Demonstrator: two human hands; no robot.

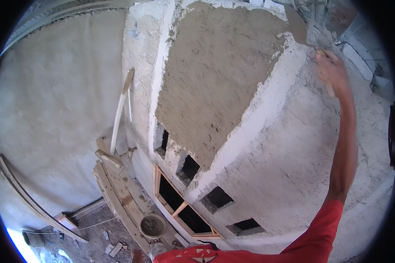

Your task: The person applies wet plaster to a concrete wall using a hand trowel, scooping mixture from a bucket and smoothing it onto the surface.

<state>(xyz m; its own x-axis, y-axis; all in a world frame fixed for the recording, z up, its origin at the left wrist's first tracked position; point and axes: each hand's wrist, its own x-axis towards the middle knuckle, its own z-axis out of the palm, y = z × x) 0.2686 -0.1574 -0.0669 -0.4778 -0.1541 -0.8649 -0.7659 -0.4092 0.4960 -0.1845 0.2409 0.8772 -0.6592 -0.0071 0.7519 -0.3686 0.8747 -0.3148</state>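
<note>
Far out at the upper right, my right hand [333, 72] is closed around the handle of a trowel [296, 25]. The blade points up and left, by the upper right corner of a patch of wet grey-brown plaster [219, 74]. Whether the blade touches the wall I cannot tell. Rough, pale bands border the patch on its left and right sides. My left hand does not show clearly; a small brownish shape at the lower edge cannot be made out.
Below the plaster are several dark square openings [217, 198] and a wooden window frame [176, 212]. A bucket of mortar [152, 225] stands on a plank platform [126, 199], with a wooden float [109, 158] at its far end. A long wooden strip [120, 111] leans on the wall.
</note>
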